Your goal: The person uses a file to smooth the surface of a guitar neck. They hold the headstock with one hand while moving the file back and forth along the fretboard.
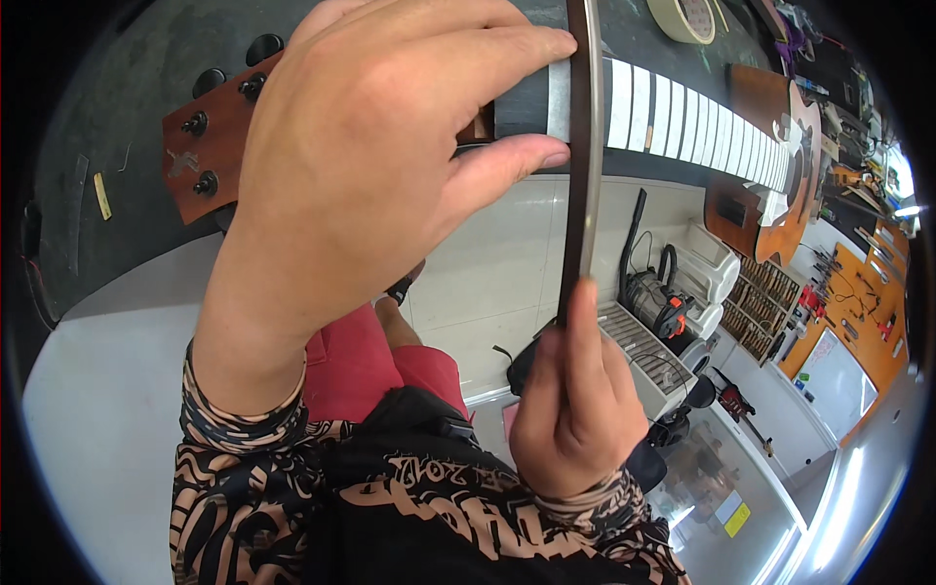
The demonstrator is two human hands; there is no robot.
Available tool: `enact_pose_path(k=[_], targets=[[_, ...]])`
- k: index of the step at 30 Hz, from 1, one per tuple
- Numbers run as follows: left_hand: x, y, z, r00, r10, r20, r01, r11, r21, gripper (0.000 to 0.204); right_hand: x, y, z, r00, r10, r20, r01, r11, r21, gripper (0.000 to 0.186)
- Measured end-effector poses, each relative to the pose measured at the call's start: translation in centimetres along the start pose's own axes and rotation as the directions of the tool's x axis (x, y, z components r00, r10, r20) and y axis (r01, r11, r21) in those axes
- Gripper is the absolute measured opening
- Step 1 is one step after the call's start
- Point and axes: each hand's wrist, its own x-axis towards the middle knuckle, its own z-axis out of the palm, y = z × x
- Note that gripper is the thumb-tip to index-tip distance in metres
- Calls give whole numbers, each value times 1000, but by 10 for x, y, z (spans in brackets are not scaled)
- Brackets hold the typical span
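An acoustic guitar lies across the bench, its brown body (753,210) at the right and its reddish-brown headstock (210,146) with black tuners at the left. Pale tape strips cover its fretboard (697,125) between the frets. My right hand (575,414) grips the near end of a long, narrow metal bar (582,210), dark on one side with a shiny edge, possibly a file seen edge-on. The bar crosses the neck near the nut end. My left hand (361,127) reaches over the neck, index finger and thumb apart, their tips at the bar's left side. Its other fingers are partly hidden.
A roll of masking tape (685,18) lies on the dark bench (127,185) beyond the neck. A small yellow strip (102,196) rests at the left. Below the bench, a vacuum-like machine (658,300) stands on the floor. Tools hang on an orange board (853,331) at the right.
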Motion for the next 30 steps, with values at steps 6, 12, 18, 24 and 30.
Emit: enact_pose_path(k=[6,12,18,24,30], targets=[[6,5,-1,1000,-10,-29,9,999,-34,42,-104,25,-8,999,11,-30,-13,998,-55,55],[2,5,0,999,-10,-32,9,1000,-28,41,-31,14,-7,1000,-14,16,14,999,-48,52],[0,4,3,999,-21,-46,21,1000,-14,41,40,1,-5,977,-3,-215,26,994,105,41],[0,-2,15,995,-17,-96,1,985,-171,43,-54,49,-15,995,73,-73,-14,796,605,47],[2,6,1,999,-26,-38,25,999,-42,42,-124,60,-11,984,154,94,-175,686,707,42]])
